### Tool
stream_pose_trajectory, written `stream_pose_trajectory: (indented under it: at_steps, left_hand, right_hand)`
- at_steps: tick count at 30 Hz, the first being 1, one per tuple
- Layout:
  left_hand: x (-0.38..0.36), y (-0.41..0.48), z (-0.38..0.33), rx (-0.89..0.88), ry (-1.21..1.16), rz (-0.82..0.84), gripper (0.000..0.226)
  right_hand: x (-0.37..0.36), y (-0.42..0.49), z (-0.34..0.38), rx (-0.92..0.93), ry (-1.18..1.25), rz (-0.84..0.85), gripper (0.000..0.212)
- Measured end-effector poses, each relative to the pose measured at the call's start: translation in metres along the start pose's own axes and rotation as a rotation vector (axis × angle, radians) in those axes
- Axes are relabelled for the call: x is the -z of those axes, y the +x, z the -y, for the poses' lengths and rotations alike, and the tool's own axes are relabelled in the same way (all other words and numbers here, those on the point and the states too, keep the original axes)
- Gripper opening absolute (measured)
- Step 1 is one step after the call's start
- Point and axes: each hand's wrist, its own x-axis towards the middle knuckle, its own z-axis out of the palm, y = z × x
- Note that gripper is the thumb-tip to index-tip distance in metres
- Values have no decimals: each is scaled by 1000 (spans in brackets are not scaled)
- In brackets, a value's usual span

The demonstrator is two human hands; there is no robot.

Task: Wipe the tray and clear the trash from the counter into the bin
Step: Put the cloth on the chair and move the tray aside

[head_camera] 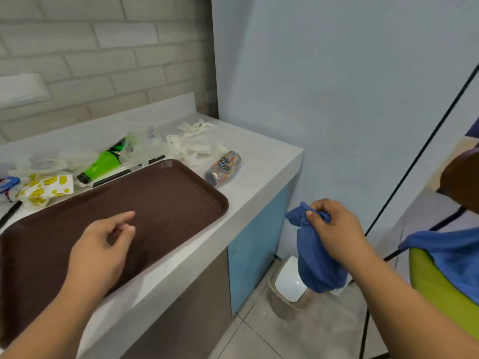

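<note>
A brown tray (166, 198) lies on the white counter (264, 161). My left hand (101, 250) hovers over the tray's middle, fingers loosely curled, holding nothing. My right hand (334, 224) is off the counter's right end, shut on a blue cloth (316, 257) that hangs down above the bin (287, 283) on the floor. Behind the tray lie trash items: a green bottle (103, 164), a drink can (223, 169) on its side, a smiley-print wrapper (44, 189), crumpled clear plastic (64, 159) and white paper scraps (189, 146).
A brick wall backs the counter, and a pale blue wall stands to the right. A green chair (440, 288) with another blue cloth (451, 255) draped on it is at the right edge. A black straw (129, 172) lies along the tray's far rim.
</note>
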Motion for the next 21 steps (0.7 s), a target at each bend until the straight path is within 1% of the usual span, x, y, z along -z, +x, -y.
stream_pose_trajectory:
  at_steps: [3,7,10,12,15,18,20,21]
  left_hand:
    - [-44,-21,-38,-59,-99,142,25]
    - [-99,-48,-75,-141,-118,308,23]
    - [-132,-65,-95,-150,-132,430,23]
    - [-150,-74,-105,-154,-144,497,23]
    - [-169,-85,-118,-144,-161,551,24]
    - [-181,-95,-128,-146,-163,563,24]
    - [-184,-99,-132,-151,-154,567,23]
    - [-185,-100,-133,-145,-159,567,23]
  right_hand:
    - [42,2,-49,-84,-154,-31,15]
    - [99,-2,-122,-190,-337,-108,26]
    - [129,-9,-175,-334,-424,-118,29]
    - [143,-14,-205,-394,-466,-135,28]
    - [157,-22,-241,-414,-491,-209,26]
    - [168,-26,-266,-360,-510,-252,16]
    - [173,-27,-278,-343,-553,-224,13]
    - [174,-27,-285,-369,-613,-158,14]
